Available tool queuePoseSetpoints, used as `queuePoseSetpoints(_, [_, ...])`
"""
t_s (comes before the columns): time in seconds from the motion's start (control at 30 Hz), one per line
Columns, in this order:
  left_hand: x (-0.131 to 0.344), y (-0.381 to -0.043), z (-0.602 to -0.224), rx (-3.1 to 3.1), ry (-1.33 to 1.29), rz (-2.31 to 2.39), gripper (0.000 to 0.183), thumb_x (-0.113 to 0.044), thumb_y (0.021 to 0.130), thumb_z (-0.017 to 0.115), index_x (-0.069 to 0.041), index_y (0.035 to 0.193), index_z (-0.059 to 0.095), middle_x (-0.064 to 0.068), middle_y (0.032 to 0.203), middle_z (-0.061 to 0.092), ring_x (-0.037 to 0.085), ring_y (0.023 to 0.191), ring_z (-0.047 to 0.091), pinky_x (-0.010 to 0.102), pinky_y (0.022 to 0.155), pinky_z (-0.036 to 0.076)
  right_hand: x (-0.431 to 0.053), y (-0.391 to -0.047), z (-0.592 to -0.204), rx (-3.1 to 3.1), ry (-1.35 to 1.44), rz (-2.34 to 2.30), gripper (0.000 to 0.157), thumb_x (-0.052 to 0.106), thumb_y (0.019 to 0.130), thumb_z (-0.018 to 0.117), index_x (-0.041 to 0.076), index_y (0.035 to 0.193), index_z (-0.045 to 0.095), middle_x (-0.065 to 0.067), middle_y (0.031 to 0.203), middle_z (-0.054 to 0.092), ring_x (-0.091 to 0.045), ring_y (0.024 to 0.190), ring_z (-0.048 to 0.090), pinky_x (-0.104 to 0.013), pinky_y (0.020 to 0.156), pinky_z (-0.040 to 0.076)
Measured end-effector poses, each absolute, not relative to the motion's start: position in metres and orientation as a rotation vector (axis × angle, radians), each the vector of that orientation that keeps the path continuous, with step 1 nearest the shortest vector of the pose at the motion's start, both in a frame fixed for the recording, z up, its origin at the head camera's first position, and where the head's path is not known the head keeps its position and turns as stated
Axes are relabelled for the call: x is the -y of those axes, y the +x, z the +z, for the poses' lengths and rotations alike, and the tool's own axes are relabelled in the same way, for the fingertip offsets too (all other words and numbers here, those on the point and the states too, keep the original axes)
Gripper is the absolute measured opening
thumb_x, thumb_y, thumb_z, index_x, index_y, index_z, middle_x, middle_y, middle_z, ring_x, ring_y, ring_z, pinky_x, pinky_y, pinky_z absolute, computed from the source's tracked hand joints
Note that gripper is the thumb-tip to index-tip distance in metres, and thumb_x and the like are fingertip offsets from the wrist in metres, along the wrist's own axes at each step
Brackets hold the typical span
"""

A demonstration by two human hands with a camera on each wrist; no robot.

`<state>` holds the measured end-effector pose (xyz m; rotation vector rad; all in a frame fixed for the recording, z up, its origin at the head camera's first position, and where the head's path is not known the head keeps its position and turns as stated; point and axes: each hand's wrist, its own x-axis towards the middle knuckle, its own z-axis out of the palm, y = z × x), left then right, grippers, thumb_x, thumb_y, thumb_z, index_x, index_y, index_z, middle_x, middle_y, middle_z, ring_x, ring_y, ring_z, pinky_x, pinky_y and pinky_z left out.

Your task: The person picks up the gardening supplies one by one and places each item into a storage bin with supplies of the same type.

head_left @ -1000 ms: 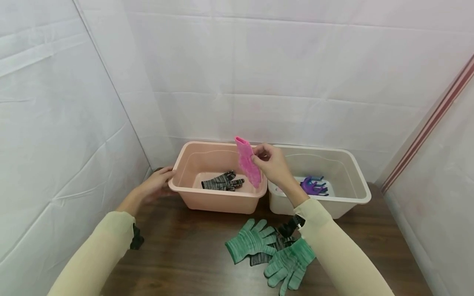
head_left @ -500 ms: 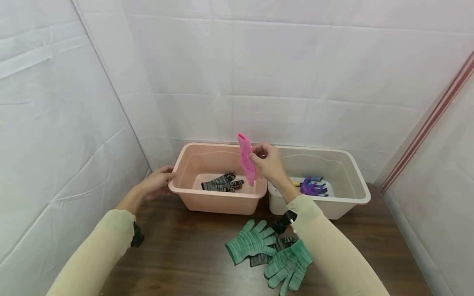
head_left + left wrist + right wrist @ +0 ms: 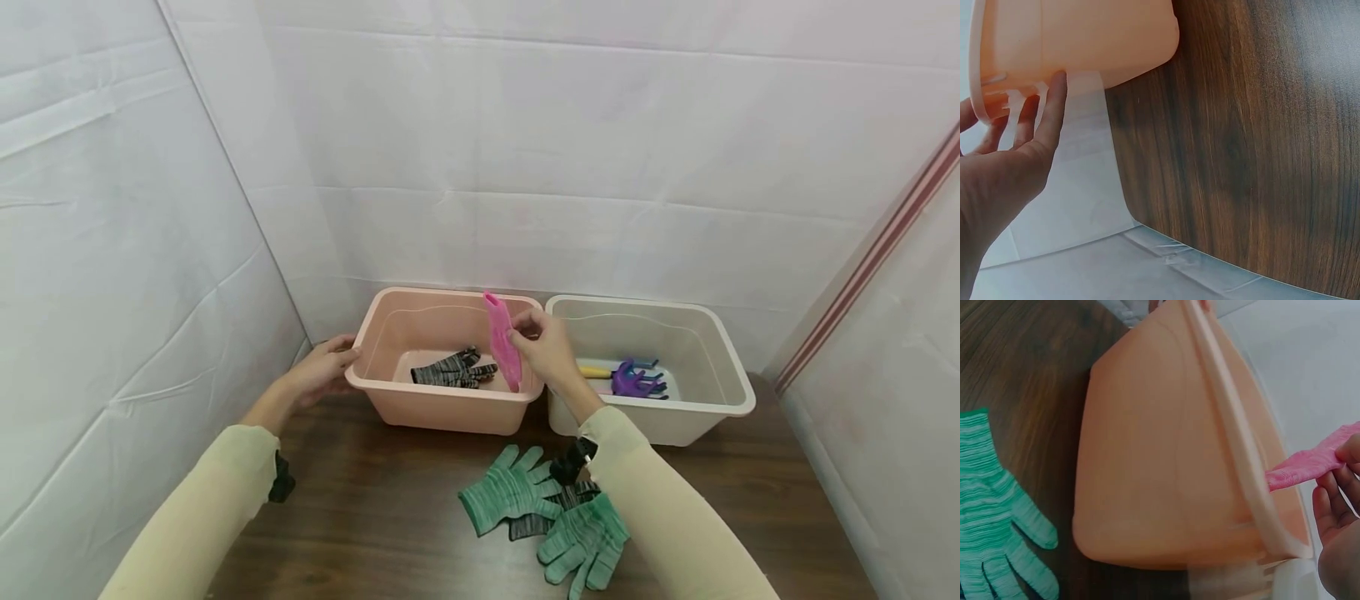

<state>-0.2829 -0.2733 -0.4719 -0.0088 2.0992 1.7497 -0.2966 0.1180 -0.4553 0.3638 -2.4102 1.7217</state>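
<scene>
Right hand (image 3: 546,348): pinching a pink glove (image 3: 504,343), which is dangling by the peach tub's (image 3: 442,413) right edge.
Left hand (image 3: 322,371): gripping the tub's left edge.
Table (image 3: 352,517): green gloves (image 3: 504,493) are lying near the tub's front-right corner.

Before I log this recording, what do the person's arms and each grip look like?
The pale cream fabric left sleeve and matching right sleeve look plain. A small black device is worn near the left wrist, a black unit near the right. The left grip and right grip are ungloved hands.
</scene>
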Motion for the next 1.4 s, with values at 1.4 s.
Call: queuePoseSetpoints(1.4, [0.275, -0.280, -0.473, -2.118, -0.019, 1.747, 0.063, -0.027, 0.116, 0.042, -0.001, 0.168, 0.017, 0.033, 0.162, 0.033, 0.046, 0.143, 0.044, 0.061, 0.110, 0.049, -0.127, -0.286, -0.461, 2.561, 0.634, 1.561, 0.012, 0.008, 0.098, 0.076, 0.004, 0.108, 0.072, -0.007, 0.100, 0.073, -0.021, 0.093, 0.069, -0.038, 0.086, 0.060])
